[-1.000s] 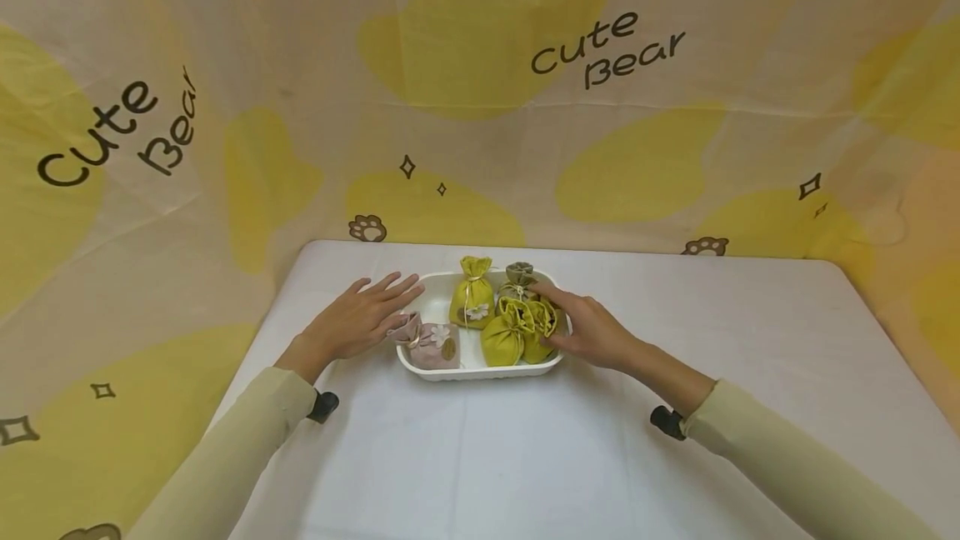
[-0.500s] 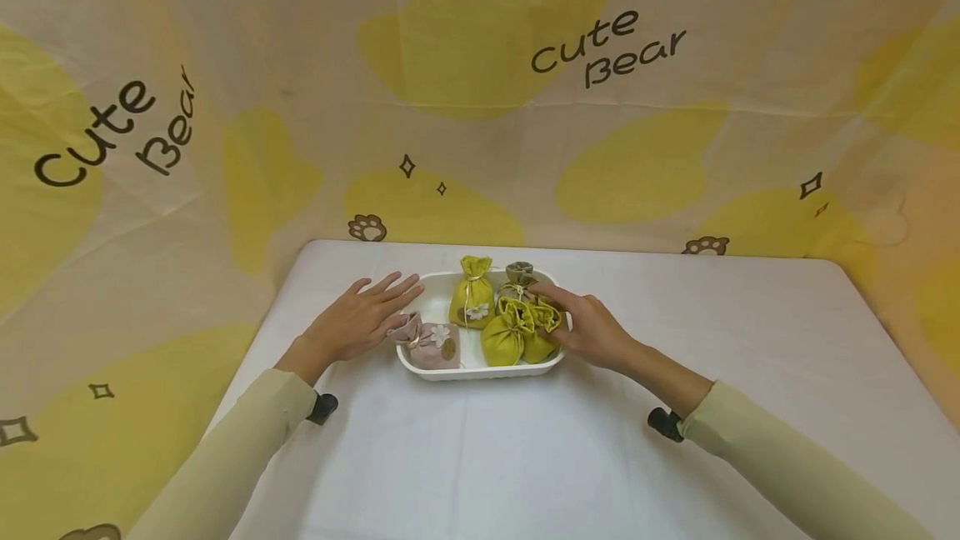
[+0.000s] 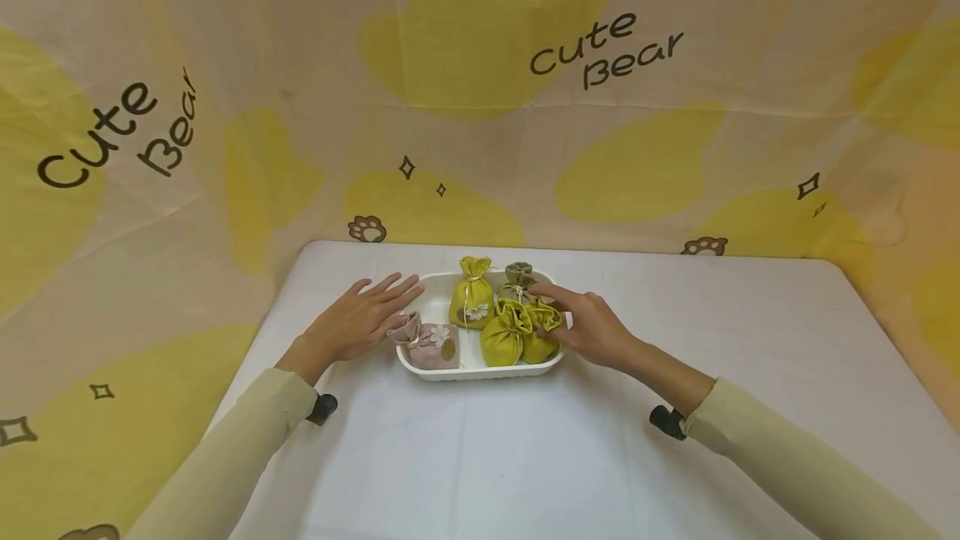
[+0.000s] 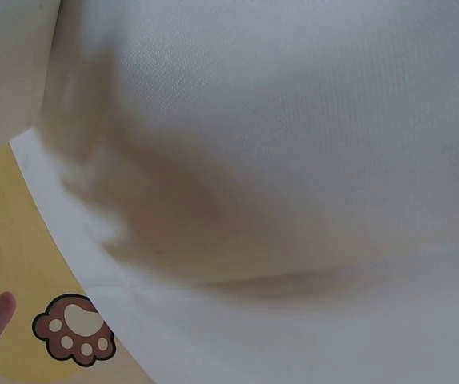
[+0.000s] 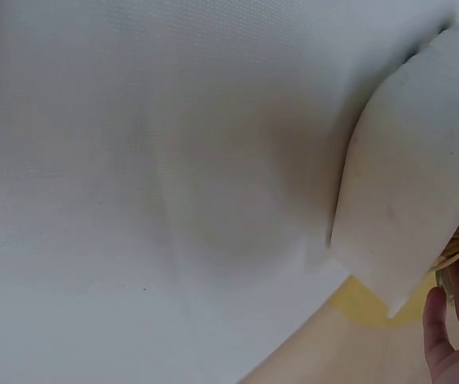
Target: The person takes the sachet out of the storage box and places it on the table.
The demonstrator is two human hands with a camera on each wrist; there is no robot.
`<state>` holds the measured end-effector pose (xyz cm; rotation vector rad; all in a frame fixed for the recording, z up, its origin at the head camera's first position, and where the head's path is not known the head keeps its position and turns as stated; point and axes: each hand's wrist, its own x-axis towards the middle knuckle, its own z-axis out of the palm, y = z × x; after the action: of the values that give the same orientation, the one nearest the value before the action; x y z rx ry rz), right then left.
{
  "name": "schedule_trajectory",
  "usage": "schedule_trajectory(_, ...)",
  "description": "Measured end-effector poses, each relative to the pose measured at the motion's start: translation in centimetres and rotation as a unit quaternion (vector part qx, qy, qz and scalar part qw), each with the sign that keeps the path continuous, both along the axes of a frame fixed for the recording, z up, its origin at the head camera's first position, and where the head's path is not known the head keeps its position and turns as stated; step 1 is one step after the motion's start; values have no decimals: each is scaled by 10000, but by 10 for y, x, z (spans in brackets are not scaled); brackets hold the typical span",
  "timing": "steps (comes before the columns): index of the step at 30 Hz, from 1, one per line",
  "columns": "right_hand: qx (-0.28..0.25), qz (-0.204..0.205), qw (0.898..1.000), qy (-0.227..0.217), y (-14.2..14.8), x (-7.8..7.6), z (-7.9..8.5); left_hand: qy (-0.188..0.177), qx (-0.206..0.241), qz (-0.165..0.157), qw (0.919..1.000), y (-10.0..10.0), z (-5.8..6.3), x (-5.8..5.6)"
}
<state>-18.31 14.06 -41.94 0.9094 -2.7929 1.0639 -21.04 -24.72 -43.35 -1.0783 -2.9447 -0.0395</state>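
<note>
A white tray [image 3: 438,373] holds several small drawstring pouches. My left hand [image 3: 360,319] spreads its fingers over the tray's left rim, beside the pink pouch [image 3: 435,350] that lies on its side with a white flower. At the tray's right end, my right hand [image 3: 596,327] curves finger and thumb round the rightmost yellow pouch [image 3: 540,346]; the exact contact is partly hidden. Another yellow pouch [image 3: 501,344] leans against it. Behind them stands a grey-green pouch [image 3: 517,275], its lower part covered. A yellow pouch with a flower [image 3: 471,307] stands upright at the back middle.
The tray rests toward the back of a white-covered table [image 3: 480,457]. A yellow-and-cream printed cloth [image 3: 480,107] hangs behind the table and at its sides. In the right wrist view, the tray's outer wall [image 5: 413,160] blocks most of the pouches.
The right thumb has shifted slightly, and the rightmost yellow pouch's gathered top now shows in front of it. The left hand and the other pouches stay as they were.
</note>
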Motion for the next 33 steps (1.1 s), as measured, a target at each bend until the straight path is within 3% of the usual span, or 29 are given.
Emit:
schedule_trajectory(23, -170, 184, 9990, 376, 5, -3, 26, -129, -140, 114, 9998, 3, 4, 0)
schedule_trajectory(33, -215, 52, 9975, 671, 14, -6, 48, -46, -230, 31, 9997, 2, 3, 1)
